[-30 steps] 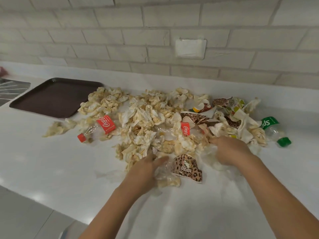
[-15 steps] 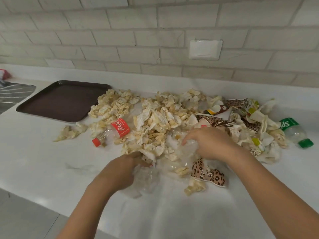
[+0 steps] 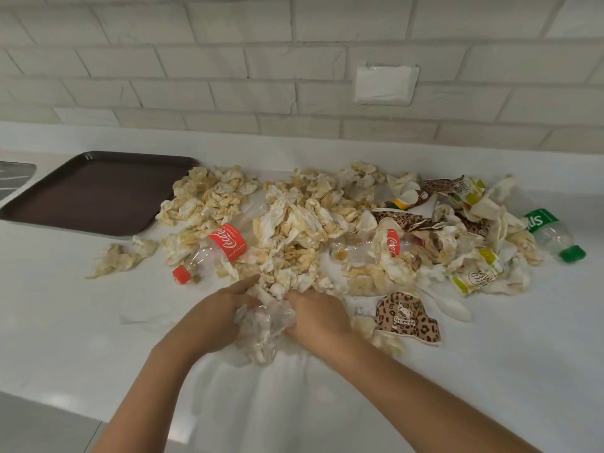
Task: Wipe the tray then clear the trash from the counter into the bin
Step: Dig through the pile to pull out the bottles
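White counter (image 3: 65,322) carries the trash: crumpled napkins (image 3: 294,230) heaped just beyond the grip, where left hand (image 3: 212,317) and right hand (image 3: 318,318) both clutch one wad of clear plastic (image 3: 261,325) (curled tight into it). Just right of the grip lies a leopard-print cup (image 3: 405,317); the tray (image 3: 94,191) sits well off to its far left.

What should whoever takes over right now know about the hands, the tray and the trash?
Left grip and right grip both clutch crumpled clear plastic at the pile's near edge.
Tray lies bare, far left; wiped or not, cannot tell.
Napkins, bottles and torn cups cover the counter.
No bin in view.
Left to do: bin all the trash.
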The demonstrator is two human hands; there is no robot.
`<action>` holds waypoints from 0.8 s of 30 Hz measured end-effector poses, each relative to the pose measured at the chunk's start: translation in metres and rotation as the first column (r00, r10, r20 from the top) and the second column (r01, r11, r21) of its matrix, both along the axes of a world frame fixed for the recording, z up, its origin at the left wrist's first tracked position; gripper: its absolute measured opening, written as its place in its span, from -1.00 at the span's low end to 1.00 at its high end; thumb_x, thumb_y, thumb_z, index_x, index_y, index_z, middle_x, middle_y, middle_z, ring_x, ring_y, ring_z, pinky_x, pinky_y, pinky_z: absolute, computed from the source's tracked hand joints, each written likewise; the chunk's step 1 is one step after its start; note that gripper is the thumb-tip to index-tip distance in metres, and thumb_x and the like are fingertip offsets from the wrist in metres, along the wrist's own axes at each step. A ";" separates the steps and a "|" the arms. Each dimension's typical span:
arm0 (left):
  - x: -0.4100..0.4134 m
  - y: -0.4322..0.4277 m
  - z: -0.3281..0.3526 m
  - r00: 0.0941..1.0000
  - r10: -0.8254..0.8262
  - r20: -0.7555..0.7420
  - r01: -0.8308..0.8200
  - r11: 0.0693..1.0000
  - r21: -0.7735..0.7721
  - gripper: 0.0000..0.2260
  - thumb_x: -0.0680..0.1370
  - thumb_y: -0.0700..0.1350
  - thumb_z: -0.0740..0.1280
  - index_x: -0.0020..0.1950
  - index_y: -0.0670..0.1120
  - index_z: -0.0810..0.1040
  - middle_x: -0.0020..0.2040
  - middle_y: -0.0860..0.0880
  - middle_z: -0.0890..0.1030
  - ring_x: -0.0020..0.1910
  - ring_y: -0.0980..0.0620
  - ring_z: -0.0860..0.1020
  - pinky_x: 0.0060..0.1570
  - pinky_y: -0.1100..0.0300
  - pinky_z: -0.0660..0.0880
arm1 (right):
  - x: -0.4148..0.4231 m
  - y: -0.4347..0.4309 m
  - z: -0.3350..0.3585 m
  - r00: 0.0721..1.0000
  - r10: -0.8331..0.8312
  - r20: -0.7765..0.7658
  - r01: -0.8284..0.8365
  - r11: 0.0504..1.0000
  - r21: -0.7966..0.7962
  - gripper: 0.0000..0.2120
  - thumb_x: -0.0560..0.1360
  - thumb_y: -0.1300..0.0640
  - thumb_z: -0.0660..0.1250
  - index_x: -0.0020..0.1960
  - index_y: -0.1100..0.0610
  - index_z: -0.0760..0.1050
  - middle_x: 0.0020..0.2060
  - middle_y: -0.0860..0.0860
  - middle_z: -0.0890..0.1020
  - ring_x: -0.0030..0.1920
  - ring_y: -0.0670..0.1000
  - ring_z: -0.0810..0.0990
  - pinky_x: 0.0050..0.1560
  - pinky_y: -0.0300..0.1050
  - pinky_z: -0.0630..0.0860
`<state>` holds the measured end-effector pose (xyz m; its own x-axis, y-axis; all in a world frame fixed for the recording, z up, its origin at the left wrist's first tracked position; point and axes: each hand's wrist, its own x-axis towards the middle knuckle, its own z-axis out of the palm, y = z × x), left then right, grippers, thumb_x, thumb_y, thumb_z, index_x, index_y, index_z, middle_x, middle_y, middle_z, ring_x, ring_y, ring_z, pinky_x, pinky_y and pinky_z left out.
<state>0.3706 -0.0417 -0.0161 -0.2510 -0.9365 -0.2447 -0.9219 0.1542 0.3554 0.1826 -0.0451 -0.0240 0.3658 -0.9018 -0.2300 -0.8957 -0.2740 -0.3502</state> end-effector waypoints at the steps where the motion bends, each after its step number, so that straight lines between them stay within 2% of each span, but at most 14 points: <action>1: 0.001 0.001 0.001 1.000 -0.002 -0.011 0.002 1.000 -0.018 -0.44 0.41 -0.36 0.19 0.23 0.19 0.53 0.46 0.38 0.06 0.21 0.17 0.50 -0.04 0.30 0.50 | -0.005 0.001 0.002 1.000 -0.020 0.008 0.020 1.000 -0.004 -0.62 0.46 0.00 0.34 0.24 0.05 0.43 0.05 0.07 0.59 0.05 0.13 0.58 -0.15 -0.12 0.39; 3: 0.003 0.004 0.004 0.999 -0.005 -0.033 0.002 0.997 -0.076 -0.42 0.37 -0.38 0.20 0.20 0.19 0.55 0.45 0.36 0.11 0.20 0.15 0.51 -0.07 0.22 0.53 | -0.025 0.002 0.010 0.995 -0.100 -0.018 0.100 0.995 -0.015 -0.65 0.47 -0.03 0.32 0.22 0.02 0.45 0.03 0.02 0.60 0.03 0.09 0.58 -0.17 -0.12 0.41; 5: 0.005 0.008 0.011 0.999 -0.002 -0.041 -0.005 0.988 -0.156 -0.46 0.34 -0.38 0.21 0.15 0.14 0.59 0.41 0.31 0.26 0.14 0.12 0.55 -0.13 0.19 0.54 | -0.054 0.001 0.018 0.975 -0.202 -0.097 0.201 0.979 -0.019 -0.73 0.48 -0.05 0.28 0.15 0.00 0.48 0.00 -0.03 0.61 -0.01 0.06 0.58 -0.20 -0.14 0.41; 7: 0.006 0.013 0.024 0.999 0.005 -0.053 -0.018 0.970 -0.242 -0.58 0.31 -0.28 0.21 0.06 0.05 0.63 0.22 0.22 0.51 0.03 0.03 0.59 -0.17 0.17 0.52 | -0.080 0.001 0.021 0.948 -0.257 -0.187 0.260 0.965 -0.006 -0.72 0.47 -0.11 0.25 0.10 -0.01 0.52 -0.02 -0.06 0.62 -0.04 0.03 0.59 -0.18 -0.15 0.44; 9: 0.004 0.016 0.040 0.996 0.060 -0.067 -0.076 0.954 -0.289 -0.65 0.31 -0.19 0.22 0.01 -0.01 0.64 0.00 0.08 0.63 -0.04 -0.08 0.60 -0.20 0.17 0.47 | -0.089 0.001 0.019 0.929 -0.259 -0.265 0.278 0.960 0.034 -0.60 0.44 -0.22 0.27 0.13 0.00 0.50 -0.02 -0.05 0.62 -0.02 0.03 0.59 -0.18 -0.15 0.44; 11: -0.003 0.018 0.052 0.993 0.109 -0.035 -0.115 0.953 -0.281 -0.68 0.33 -0.12 0.23 0.03 -0.04 0.64 -0.05 -0.01 0.65 -0.05 -0.12 0.59 -0.20 0.18 0.42 | -0.088 -0.001 0.015 0.912 -0.254 -0.322 0.292 0.953 0.076 -0.43 0.37 -0.35 0.30 0.16 0.05 0.48 0.00 -0.03 0.62 -0.01 0.04 0.59 -0.20 -0.15 0.45; 14: -0.034 0.019 0.053 0.991 -0.057 0.118 0.078 0.980 -0.185 -0.59 0.32 0.03 0.12 0.08 -0.02 0.56 -0.02 0.00 0.63 0.00 -0.07 0.57 -0.19 0.20 0.42 | -0.083 -0.006 0.012 0.898 -0.260 -0.355 0.300 0.952 0.062 -0.35 0.32 -0.38 0.33 0.20 0.06 0.47 0.02 -0.01 0.62 0.00 0.05 0.60 -0.17 -0.13 0.46; 16: -0.059 0.015 0.039 0.943 -0.162 0.289 0.199 0.974 -0.104 -0.63 0.44 0.06 0.19 0.21 0.01 0.47 0.03 -0.01 0.61 0.05 -0.06 0.56 -0.18 0.19 0.37 | -0.083 -0.005 0.010 0.907 -0.270 -0.322 0.300 0.953 0.044 -0.34 0.33 -0.35 0.36 0.26 0.05 0.42 0.08 0.00 0.60 0.06 0.06 0.58 -0.12 -0.11 0.46; 19: -0.080 0.004 0.016 0.844 -0.217 0.490 0.247 0.969 0.004 -0.55 0.54 0.03 0.26 0.40 -0.01 0.28 0.08 -0.07 0.58 0.06 -0.09 0.56 -0.20 0.14 0.40 | -0.085 -0.002 0.008 0.924 -0.278 -0.262 0.294 0.955 0.025 -0.31 0.34 -0.32 0.37 0.32 0.05 0.36 0.17 0.02 0.53 0.13 0.07 0.54 -0.04 -0.09 0.46; 22: -0.078 -0.004 0.006 0.846 -0.175 0.504 0.219 0.975 -0.028 -0.57 0.55 -0.01 0.28 0.39 0.01 0.29 0.06 -0.06 0.59 0.03 -0.08 0.58 -0.37 0.19 0.31 | -0.086 0.000 0.008 0.939 -0.273 -0.211 0.288 0.957 0.045 -0.28 0.34 -0.28 0.40 0.40 -0.04 0.30 0.27 0.01 0.44 0.21 0.08 0.49 0.09 -0.06 0.48; 24: -0.074 -0.005 0.004 0.872 -0.153 0.465 0.202 0.978 -0.056 -0.63 0.54 -0.09 0.28 0.35 0.04 0.36 0.08 -0.04 0.59 0.06 -0.06 0.57 -0.35 0.20 0.33 | -0.085 0.000 0.010 0.945 -0.277 -0.174 0.293 0.953 0.073 -0.29 0.35 -0.25 0.42 0.42 -0.08 0.30 0.31 -0.01 0.39 0.22 0.07 0.48 0.13 -0.05 0.49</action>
